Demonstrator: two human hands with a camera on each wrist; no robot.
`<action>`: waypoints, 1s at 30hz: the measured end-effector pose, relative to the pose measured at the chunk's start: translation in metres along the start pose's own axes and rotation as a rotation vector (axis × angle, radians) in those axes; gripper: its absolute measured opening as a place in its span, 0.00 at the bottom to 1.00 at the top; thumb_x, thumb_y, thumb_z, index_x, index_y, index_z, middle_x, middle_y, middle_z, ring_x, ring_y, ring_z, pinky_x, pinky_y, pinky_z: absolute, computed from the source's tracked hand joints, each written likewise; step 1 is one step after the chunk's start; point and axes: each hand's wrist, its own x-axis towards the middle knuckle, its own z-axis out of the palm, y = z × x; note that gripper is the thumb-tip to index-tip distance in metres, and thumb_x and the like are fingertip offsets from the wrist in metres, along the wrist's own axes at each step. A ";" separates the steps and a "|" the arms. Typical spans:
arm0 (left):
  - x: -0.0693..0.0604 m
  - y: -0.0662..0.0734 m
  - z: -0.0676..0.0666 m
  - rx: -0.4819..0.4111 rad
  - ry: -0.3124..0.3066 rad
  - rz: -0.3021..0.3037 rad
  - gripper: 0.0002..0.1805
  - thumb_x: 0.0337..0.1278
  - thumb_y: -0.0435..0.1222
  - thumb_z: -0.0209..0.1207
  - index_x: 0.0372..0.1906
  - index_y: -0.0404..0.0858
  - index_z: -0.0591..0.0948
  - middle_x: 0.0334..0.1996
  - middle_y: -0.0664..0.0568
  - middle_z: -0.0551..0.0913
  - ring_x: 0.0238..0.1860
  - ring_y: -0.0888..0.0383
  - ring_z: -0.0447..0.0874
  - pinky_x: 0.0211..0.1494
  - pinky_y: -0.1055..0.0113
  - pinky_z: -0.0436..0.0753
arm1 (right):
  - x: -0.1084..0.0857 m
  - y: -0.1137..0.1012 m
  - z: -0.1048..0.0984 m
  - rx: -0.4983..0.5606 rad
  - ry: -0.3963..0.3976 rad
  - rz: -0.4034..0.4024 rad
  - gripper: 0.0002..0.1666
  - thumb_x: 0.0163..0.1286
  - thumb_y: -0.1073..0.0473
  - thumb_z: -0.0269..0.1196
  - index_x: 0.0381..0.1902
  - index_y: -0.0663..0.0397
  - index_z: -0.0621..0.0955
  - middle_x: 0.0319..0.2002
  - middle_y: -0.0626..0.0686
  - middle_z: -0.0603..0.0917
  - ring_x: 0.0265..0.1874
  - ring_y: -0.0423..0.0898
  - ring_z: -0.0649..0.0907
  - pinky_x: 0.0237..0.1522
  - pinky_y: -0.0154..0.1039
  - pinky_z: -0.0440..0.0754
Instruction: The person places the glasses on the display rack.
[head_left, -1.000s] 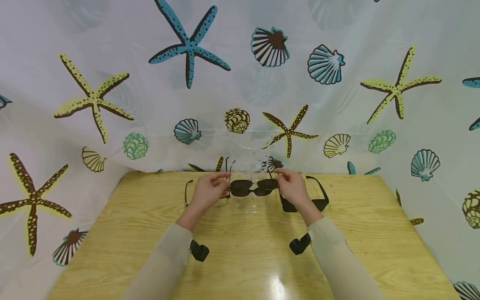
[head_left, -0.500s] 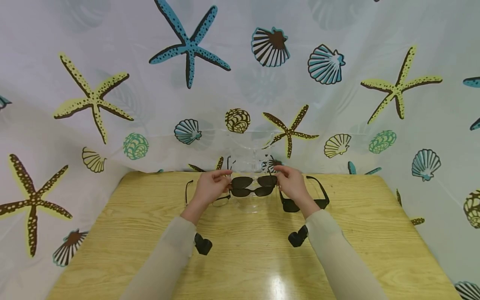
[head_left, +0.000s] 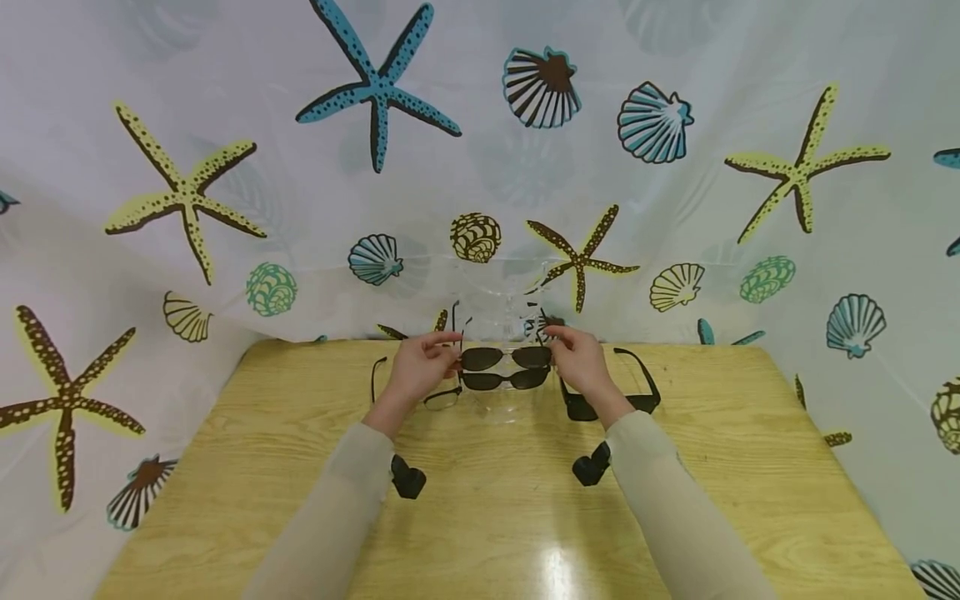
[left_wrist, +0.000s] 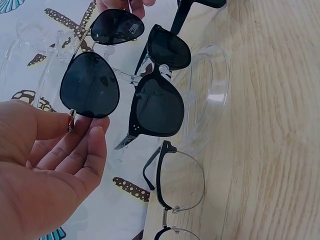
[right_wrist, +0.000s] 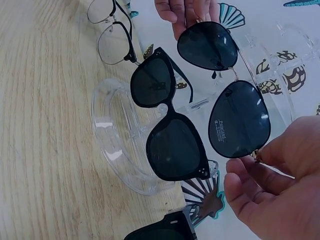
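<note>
Aviator sunglasses (head_left: 483,359) with dark lenses and a thin metal frame are held between both hands. My left hand (head_left: 415,367) pinches them at the left hinge, thumb against fingers, as the left wrist view shows. At the opposite hinge my right hand (head_left: 581,362) pinches them too; a small "Polarized" print shows on that lens (right_wrist: 240,120). Just below sit black-framed sunglasses (left_wrist: 160,107) on a clear plastic display stand (right_wrist: 102,125). The aviators are level with the stand's upper part; whether they touch it I cannot tell.
Half-rim eyeglasses (head_left: 442,400) lie on the wooden table (head_left: 487,508) left of the stand. Thick black sunglasses (head_left: 645,404) lie on its right, partly behind the right hand and wrist. A curtain (head_left: 480,175) printed with starfish and shells hangs close behind.
The aviators have risen from overlapping the black-framed sunglasses to just above them in the head view. Both hands have shifted slightly with them and keep their pinch.
</note>
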 end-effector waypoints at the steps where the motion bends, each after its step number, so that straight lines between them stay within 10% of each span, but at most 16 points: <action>1: 0.001 0.000 0.000 0.002 -0.001 0.000 0.19 0.79 0.34 0.57 0.68 0.38 0.82 0.54 0.35 0.89 0.54 0.38 0.90 0.45 0.69 0.89 | 0.001 0.000 0.000 -0.006 0.004 0.001 0.24 0.84 0.61 0.50 0.71 0.59 0.79 0.43 0.65 0.88 0.29 0.48 0.81 0.28 0.34 0.73; 13: 0.004 -0.001 0.006 -0.001 0.033 -0.008 0.18 0.79 0.32 0.58 0.67 0.39 0.82 0.53 0.35 0.90 0.53 0.39 0.90 0.43 0.68 0.88 | 0.003 0.000 0.003 0.050 0.008 0.041 0.25 0.84 0.65 0.47 0.73 0.60 0.77 0.60 0.66 0.86 0.41 0.58 0.85 0.29 0.32 0.73; 30: 0.005 -0.009 0.004 0.066 0.038 0.053 0.18 0.78 0.32 0.58 0.67 0.37 0.82 0.51 0.36 0.90 0.51 0.40 0.91 0.51 0.56 0.90 | 0.006 0.003 0.004 0.020 -0.009 0.005 0.25 0.83 0.65 0.49 0.73 0.60 0.77 0.59 0.66 0.87 0.50 0.61 0.87 0.27 0.33 0.68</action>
